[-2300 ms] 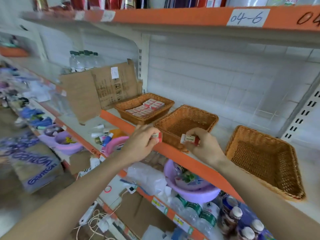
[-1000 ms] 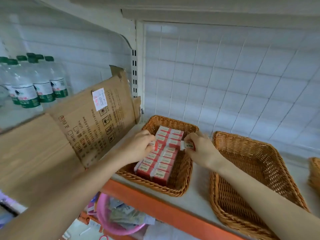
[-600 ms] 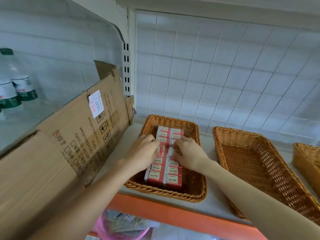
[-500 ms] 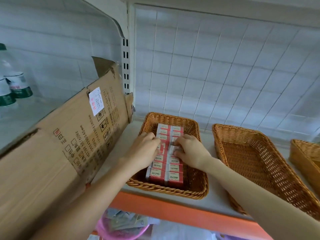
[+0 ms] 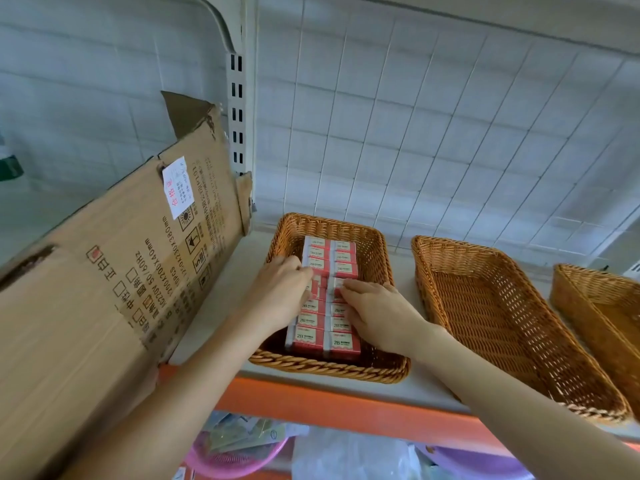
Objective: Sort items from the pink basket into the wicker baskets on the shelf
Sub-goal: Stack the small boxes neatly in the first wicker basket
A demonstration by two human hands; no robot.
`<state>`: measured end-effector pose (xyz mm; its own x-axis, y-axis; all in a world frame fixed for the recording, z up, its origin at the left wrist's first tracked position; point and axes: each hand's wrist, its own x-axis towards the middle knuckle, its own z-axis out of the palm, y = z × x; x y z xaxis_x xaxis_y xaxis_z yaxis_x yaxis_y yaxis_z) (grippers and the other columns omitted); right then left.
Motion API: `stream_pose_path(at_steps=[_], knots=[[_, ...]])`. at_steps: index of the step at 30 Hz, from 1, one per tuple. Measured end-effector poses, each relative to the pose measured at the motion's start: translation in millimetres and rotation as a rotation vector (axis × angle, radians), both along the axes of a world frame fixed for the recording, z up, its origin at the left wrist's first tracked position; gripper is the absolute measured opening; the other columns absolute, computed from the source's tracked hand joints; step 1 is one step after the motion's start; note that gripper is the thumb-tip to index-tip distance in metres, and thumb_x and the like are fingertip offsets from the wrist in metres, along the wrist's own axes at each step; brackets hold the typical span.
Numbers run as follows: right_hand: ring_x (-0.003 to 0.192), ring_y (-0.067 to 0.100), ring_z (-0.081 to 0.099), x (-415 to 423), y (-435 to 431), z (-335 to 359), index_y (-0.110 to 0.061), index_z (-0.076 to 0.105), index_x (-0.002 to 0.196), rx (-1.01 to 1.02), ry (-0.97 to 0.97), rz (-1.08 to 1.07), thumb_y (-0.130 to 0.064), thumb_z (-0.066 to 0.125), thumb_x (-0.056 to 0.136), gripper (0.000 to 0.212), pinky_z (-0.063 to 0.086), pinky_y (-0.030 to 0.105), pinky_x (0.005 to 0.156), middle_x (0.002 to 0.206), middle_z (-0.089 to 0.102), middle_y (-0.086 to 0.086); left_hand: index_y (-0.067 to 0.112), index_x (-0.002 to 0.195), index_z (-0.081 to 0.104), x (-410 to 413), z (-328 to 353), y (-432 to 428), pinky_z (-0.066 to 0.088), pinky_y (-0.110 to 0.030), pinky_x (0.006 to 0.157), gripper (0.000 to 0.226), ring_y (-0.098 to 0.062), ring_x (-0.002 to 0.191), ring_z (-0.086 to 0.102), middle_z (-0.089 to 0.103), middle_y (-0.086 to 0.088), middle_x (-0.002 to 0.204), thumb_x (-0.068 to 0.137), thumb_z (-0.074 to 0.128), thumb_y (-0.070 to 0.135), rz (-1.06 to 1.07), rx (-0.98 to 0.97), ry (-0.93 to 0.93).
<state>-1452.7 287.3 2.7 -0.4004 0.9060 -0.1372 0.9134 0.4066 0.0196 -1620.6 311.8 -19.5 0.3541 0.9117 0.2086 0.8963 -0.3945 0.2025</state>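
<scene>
Left hand [image 5: 277,296] is coming in from 7 o'clock with its fingers curled onto a box [image 5: 314,285] in the left column, holding it, as far as the knuckles show. Right hand [image 5: 377,317] is coming in from 5 o'clock and laying its fingertips on the white end of a second box [image 5: 335,283] in the right column. The thumb is hidden, so I cannot tell whether you are pinching or only pressing.

Why like this, judging by the layout: you are seating both into a mid-row gap so they lie flat, labels up, and flush with the other boxes [image 5: 306,336]. One hand per column is squaring the lines.

The task's thing: both boxes are sitting inside the basket [image 5: 332,370] at centre, touching their neighbours. The pink basket [image 5: 239,462] is showing at 6 o'clock, under the shelf [image 5: 346,405], with packets inside.

Counts:
- Hands: two.
- Wicker baskets: three. The middle basket [image 5: 429,271] at 3 o'clock is holding nothing, and the third basket [image 5: 595,296] is cut off by the frame.
- Box columns: two, with about seven showing in each. Your hands may be hiding more.
- Cardboard [image 5: 121,271]: one sheet, leaning at 9 o'clock.
</scene>
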Motion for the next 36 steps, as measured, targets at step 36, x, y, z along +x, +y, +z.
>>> stream_pose_path(at_steps=[36], knots=[[0.114, 0.027, 0.049, -4.5, 23.7, -4.6, -0.005, 0.045, 0.122, -0.011, 0.321, -0.209, -0.016, 0.048, 0.091, 0.033, 0.042, 0.033, 0.095, 0.126, 0.047, 0.012, 0.016, 0.063, 0.045, 12.7, 14.3, 20.5, 0.034, -0.019, 0.048, 0.033, -0.011, 0.059, 0.048, 0.051, 0.004, 0.067, 0.095, 0.048, 0.007, 0.141, -0.230, -0.044]])
